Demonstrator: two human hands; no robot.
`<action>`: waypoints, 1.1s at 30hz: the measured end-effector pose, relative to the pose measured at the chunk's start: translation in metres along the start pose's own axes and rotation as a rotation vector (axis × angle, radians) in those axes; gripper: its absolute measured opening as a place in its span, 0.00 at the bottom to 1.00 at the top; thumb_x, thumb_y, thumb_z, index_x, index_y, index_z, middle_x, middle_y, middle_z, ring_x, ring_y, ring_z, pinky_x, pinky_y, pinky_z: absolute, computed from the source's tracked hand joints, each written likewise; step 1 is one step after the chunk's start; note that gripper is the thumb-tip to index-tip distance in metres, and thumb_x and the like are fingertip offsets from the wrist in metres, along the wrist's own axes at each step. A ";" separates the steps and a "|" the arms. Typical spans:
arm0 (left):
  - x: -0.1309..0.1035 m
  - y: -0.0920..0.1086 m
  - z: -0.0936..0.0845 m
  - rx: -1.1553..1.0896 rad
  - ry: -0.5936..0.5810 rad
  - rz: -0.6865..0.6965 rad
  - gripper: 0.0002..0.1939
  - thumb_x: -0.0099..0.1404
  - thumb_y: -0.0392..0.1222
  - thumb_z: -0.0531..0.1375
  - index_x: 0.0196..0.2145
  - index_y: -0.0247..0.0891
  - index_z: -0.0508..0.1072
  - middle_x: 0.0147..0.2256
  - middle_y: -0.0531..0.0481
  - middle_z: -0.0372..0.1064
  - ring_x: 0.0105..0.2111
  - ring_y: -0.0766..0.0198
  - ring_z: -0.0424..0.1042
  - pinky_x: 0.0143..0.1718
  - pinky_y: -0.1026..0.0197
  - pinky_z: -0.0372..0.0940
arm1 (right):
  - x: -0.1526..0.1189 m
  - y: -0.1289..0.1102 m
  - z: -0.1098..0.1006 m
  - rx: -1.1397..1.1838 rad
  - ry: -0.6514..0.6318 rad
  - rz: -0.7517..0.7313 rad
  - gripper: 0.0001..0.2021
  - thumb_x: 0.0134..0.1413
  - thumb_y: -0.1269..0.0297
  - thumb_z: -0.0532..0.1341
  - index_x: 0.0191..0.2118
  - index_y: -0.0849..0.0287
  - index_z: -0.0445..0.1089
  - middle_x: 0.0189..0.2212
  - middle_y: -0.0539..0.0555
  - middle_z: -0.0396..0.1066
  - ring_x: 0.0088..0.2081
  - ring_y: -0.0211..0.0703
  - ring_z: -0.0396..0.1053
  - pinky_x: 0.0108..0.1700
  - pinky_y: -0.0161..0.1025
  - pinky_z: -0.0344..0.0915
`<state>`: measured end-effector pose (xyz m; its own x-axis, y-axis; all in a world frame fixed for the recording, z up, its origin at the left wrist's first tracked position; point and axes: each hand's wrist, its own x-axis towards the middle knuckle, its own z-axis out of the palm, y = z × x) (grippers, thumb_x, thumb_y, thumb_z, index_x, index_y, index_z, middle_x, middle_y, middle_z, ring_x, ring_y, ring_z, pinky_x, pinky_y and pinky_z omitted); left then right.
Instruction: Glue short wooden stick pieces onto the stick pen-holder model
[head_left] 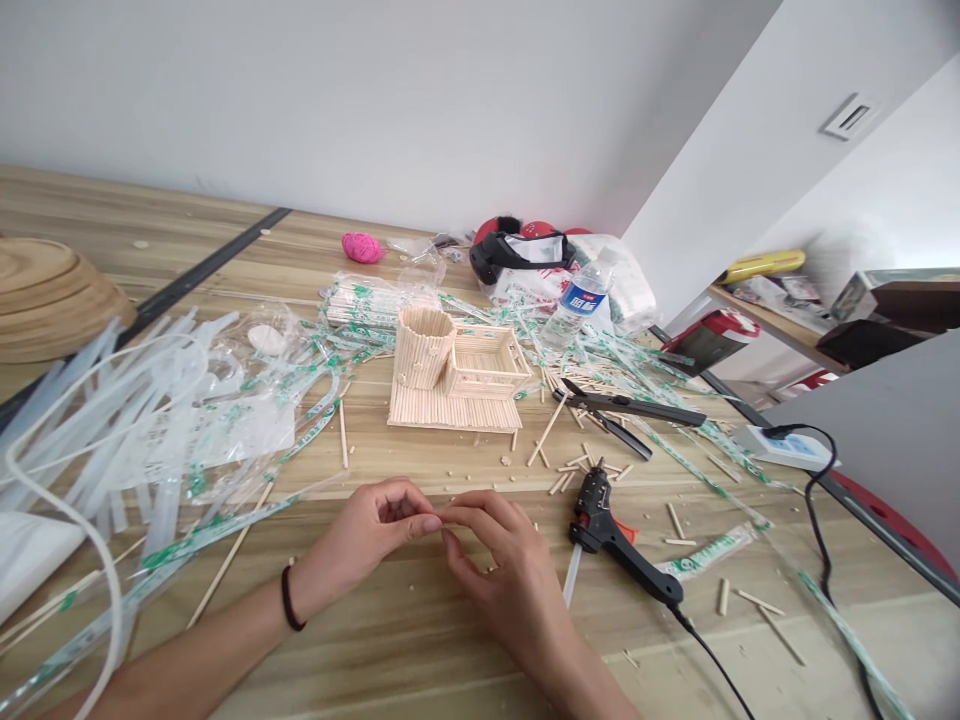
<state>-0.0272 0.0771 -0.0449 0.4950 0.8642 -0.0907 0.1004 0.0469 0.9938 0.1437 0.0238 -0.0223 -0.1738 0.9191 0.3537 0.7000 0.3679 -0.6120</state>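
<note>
Near the far edge of the wood-grained table [375,640], a ball of pink yarn [363,248] is placed, while a round wooden object [52,300] and translucent glue sticks [97,430] are gathered toward the left. A stick model [425,350] is stood around the middle. Toward the right edge, where a power strip [795,448] is set, a black-handled cutting tool [637,404], a glue gun [598,510] and loose sticks [547,430] are scattered.

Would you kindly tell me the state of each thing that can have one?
Left hand, fingers curled; grip unclear
Right hand, fingers bent; grip unclear
Stick cylinder, upright, open-topped
Stick box, open-topped
Glue gun, lying on its side
Black-handled tool, handles spread
Power strip, plug inserted
Yarn, wound into a ball
Bottle, fill level unclear
</note>
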 end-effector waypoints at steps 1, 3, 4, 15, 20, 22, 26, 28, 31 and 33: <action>0.000 0.001 0.001 -0.013 0.009 -0.008 0.10 0.56 0.48 0.63 0.27 0.37 0.73 0.26 0.53 0.69 0.29 0.63 0.66 0.31 0.62 0.60 | 0.000 0.000 0.000 0.004 0.004 -0.002 0.11 0.51 0.75 0.58 0.37 0.54 0.73 0.35 0.53 0.73 0.37 0.44 0.70 0.39 0.41 0.67; 0.000 0.004 0.001 -0.015 0.013 -0.007 0.11 0.57 0.48 0.62 0.27 0.37 0.74 0.27 0.53 0.69 0.29 0.62 0.67 0.32 0.62 0.61 | 0.000 0.000 0.000 0.006 0.003 -0.011 0.13 0.51 0.76 0.57 0.40 0.54 0.72 0.38 0.54 0.73 0.40 0.45 0.70 0.41 0.42 0.66; -0.001 0.005 0.001 -0.004 0.010 -0.003 0.12 0.59 0.48 0.61 0.26 0.37 0.74 0.27 0.52 0.70 0.30 0.62 0.67 0.33 0.62 0.61 | 0.000 0.000 -0.001 0.002 -0.003 -0.014 0.15 0.50 0.76 0.57 0.42 0.55 0.71 0.41 0.54 0.73 0.42 0.46 0.70 0.43 0.43 0.66; 0.001 0.011 0.000 -0.064 0.108 -0.106 0.11 0.58 0.48 0.60 0.30 0.36 0.74 0.24 0.54 0.68 0.27 0.65 0.66 0.31 0.63 0.62 | -0.004 0.012 -0.016 0.034 -0.061 0.122 0.13 0.54 0.74 0.54 0.41 0.56 0.71 0.41 0.56 0.71 0.43 0.45 0.70 0.45 0.42 0.66; 0.001 0.013 0.000 -0.124 0.119 -0.102 0.11 0.57 0.45 0.61 0.36 0.36 0.72 0.29 0.52 0.70 0.29 0.65 0.67 0.31 0.63 0.63 | -0.015 0.002 -0.019 0.042 -0.339 0.128 0.10 0.52 0.72 0.61 0.40 0.53 0.73 0.39 0.52 0.71 0.40 0.44 0.70 0.43 0.40 0.67; 0.000 0.013 0.000 -0.153 0.117 -0.094 0.11 0.56 0.43 0.61 0.36 0.36 0.72 0.30 0.52 0.69 0.29 0.65 0.67 0.31 0.63 0.63 | -0.021 0.000 -0.018 0.001 -0.353 0.120 0.12 0.50 0.72 0.63 0.41 0.53 0.72 0.40 0.53 0.71 0.40 0.46 0.70 0.43 0.41 0.67; 0.001 0.011 -0.002 -0.161 0.127 -0.105 0.07 0.56 0.41 0.61 0.32 0.36 0.72 0.27 0.54 0.68 0.26 0.67 0.66 0.30 0.64 0.62 | -0.028 0.011 -0.024 -0.105 -0.180 0.108 0.09 0.56 0.68 0.58 0.42 0.55 0.72 0.38 0.56 0.72 0.39 0.47 0.71 0.42 0.42 0.68; 0.001 0.009 -0.002 -0.155 0.130 -0.118 0.06 0.56 0.41 0.61 0.31 0.36 0.73 0.26 0.54 0.69 0.26 0.67 0.66 0.30 0.64 0.62 | -0.032 0.024 -0.033 -0.188 -0.048 0.134 0.09 0.59 0.65 0.54 0.40 0.56 0.72 0.37 0.57 0.73 0.38 0.47 0.72 0.41 0.42 0.68; 0.001 0.008 -0.004 -0.165 0.123 -0.125 0.08 0.56 0.42 0.62 0.33 0.37 0.76 0.29 0.52 0.71 0.27 0.67 0.68 0.31 0.64 0.63 | -0.039 0.040 -0.048 -0.305 0.069 0.182 0.11 0.60 0.63 0.52 0.37 0.56 0.73 0.36 0.56 0.74 0.37 0.47 0.73 0.39 0.41 0.69; 0.002 0.006 -0.005 -0.172 0.119 -0.135 0.09 0.57 0.44 0.63 0.35 0.38 0.77 0.31 0.51 0.73 0.29 0.66 0.68 0.33 0.64 0.63 | -0.044 0.045 -0.054 -0.342 0.080 0.195 0.12 0.60 0.62 0.52 0.37 0.55 0.73 0.35 0.55 0.74 0.36 0.46 0.73 0.38 0.40 0.69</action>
<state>-0.0296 0.0811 -0.0386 0.3805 0.8969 -0.2254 0.0051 0.2417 0.9703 0.2201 -0.0076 -0.0274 0.0298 0.9481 0.3165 0.9071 0.1074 -0.4071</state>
